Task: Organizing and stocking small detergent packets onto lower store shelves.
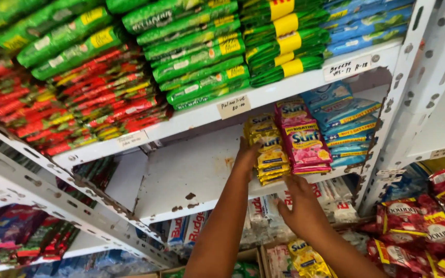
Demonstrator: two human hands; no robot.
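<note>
Head view looked up at a white metal shelving unit [191, 170], paint chipped and rusty along the front lip of the middle shelf. Top shelf was packed: red sachet stacks [93, 98] toward its left end, green sachet stacks [197, 56] in the middle, green packs with yellow bands [284, 41] next, blue packs [366, 23] at the right end. Paper price tags [234, 106] were stuck on that shelf's front edge. Middle shelf was bare across its left half; stock sat only at its right end: blue sachet stack [346, 128] against the right upright, pink sachet stack [305, 139] just beside it, yellow sachet stack [269, 152] left of that, all three near the front edge and touching neighbours. Red packs [418, 221] hung or lay at lower right, beyond the upright. White packs with red print [263, 211] sat on the shelf below.

Left hand [246, 154] was raised to the middle shelf, fingers pressed against the left side of the yellow sachet stack; grip mostly hidden behind the stack, so closed or flat, couldn't tell. Right hand [302, 208] was lower, just under the shelf's front edge below the pink stack, fingers spread apart, holding nothing visible. More yellow sachets [307, 260] lay in a box under that wrist.
</note>
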